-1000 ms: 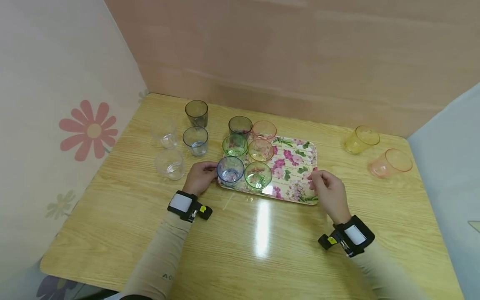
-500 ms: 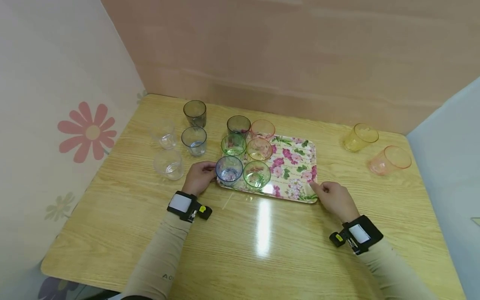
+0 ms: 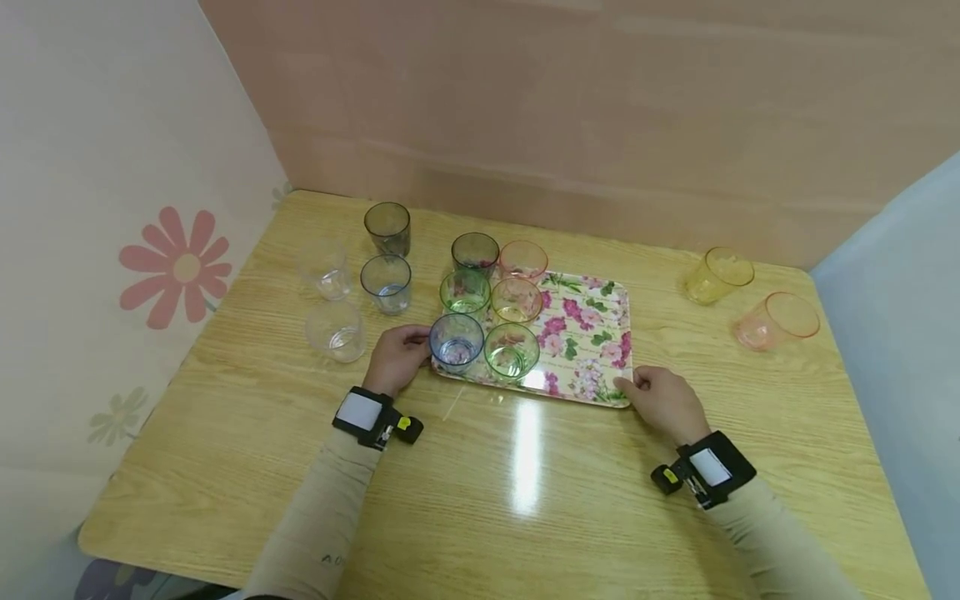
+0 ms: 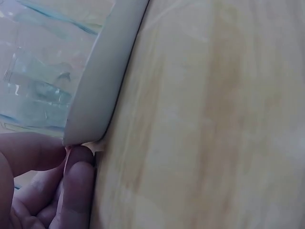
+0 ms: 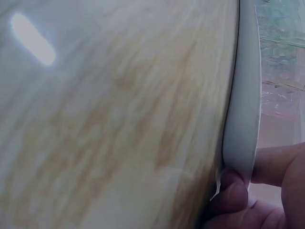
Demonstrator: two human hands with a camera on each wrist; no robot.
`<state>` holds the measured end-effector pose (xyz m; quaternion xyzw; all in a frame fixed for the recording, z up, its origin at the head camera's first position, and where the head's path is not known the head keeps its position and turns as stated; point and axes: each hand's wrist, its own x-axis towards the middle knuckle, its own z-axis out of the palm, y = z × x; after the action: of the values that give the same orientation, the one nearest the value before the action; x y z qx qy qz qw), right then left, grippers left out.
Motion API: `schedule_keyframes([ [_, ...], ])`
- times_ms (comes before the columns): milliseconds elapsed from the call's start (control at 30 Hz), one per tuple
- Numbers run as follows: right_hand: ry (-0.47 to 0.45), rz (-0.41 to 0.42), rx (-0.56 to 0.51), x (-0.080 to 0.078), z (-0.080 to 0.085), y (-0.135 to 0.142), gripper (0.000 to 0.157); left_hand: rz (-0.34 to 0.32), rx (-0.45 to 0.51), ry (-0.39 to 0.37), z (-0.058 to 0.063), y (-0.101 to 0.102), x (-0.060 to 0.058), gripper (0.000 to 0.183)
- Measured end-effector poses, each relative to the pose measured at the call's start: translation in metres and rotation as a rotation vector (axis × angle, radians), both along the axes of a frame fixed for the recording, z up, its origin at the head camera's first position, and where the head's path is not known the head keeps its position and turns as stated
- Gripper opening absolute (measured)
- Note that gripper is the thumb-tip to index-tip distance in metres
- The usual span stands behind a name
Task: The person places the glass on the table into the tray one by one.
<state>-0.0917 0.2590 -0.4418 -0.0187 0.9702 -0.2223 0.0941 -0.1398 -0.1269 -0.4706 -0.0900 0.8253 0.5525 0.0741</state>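
Observation:
A floral tray (image 3: 592, 333) lies on the wooden table. On its left half stand upright tumblers in two columns: a dark grey tumbler (image 3: 476, 250), a pink one (image 3: 523, 258), an orange-yellow one (image 3: 517, 300), a blue one (image 3: 456, 342) and two green ones (image 3: 512, 352). My left hand (image 3: 396, 358) pinches the tray's left end beside the blue tumbler. At the front right corner, my right hand (image 3: 670, 404) grips the rim. Both wrist views show curled fingers low against the pale tray rim (image 4: 95, 90), the thumb higher up.
Left of the tray stand a dark grey tumbler (image 3: 387, 229), a blue-grey tumbler (image 3: 387, 285) and two clear tumblers (image 3: 335, 332). A yellow tumbler (image 3: 716, 277) and a pink tumbler (image 3: 776, 322) stand at the right. A wall (image 3: 525, 108) rises behind the table.
My right hand has moved down along the tray's right end to its front corner and taken hold of the rim. My left hand and the tumblers have stayed in place.

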Motion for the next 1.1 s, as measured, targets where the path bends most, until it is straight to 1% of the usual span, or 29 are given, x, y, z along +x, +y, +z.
schedule_keyframes([
  [67, 0.001, -0.004, 0.001, 0.000, -0.001, 0.000, 0.045, 0.002, -0.002, -0.002, 0.000, 0.000, 0.001, 0.024],
  [133, 0.003, -0.011, 0.002, 0.001, -0.001, 0.000, 0.046, -0.001, 0.047, 0.007, 0.000, 0.000, 0.001, 0.025],
  [300, -0.001, -0.013, 0.007, 0.001, -0.001, 0.001, 0.046, -0.002, 0.166, 0.019, 0.004, 0.000, 0.005, 0.025],
  [400, -0.006, -0.008, 0.009, 0.001, -0.002, 0.003, 0.046, 0.004, 0.209, 0.034, 0.007, -0.001, 0.009, 0.025],
  [500, -0.015, -0.007, 0.009, 0.001, -0.003, 0.004, 0.046, -0.010, 0.252, 0.042, 0.011, -0.005, 0.013, 0.026],
  [567, -0.018, -0.005, 0.009, 0.001, -0.004, 0.003, 0.046, -0.024, 0.256, 0.029, 0.015, -0.009, 0.018, 0.028],
  [633, -0.009, -0.005, 0.006, 0.001, -0.003, 0.003, 0.045, -0.046, 0.230, 0.024, 0.021, -0.014, 0.023, 0.030],
  [733, 0.005, -0.004, 0.004, 0.000, -0.003, 0.002, 0.045, -0.067, 0.196, 0.049, 0.033, -0.023, 0.029, 0.032],
  [833, 0.008, -0.002, 0.007, -0.001, -0.003, 0.001, 0.045, -0.094, 0.157, 0.121, 0.046, -0.034, 0.035, 0.035],
  [933, 0.006, -0.002, 0.014, -0.002, -0.004, 0.001, 0.046, -0.107, 0.139, 0.243, 0.058, -0.046, 0.041, 0.035],
  [1000, 0.004, -0.001, 0.015, -0.002, -0.005, 0.001, 0.046, -0.090, 0.174, 0.360, 0.063, -0.053, 0.043, 0.032],
  [1100, 0.006, 0.002, 0.016, -0.002, -0.005, 0.002, 0.045, -0.031, 0.247, 0.583, 0.068, -0.064, 0.043, 0.023],
])
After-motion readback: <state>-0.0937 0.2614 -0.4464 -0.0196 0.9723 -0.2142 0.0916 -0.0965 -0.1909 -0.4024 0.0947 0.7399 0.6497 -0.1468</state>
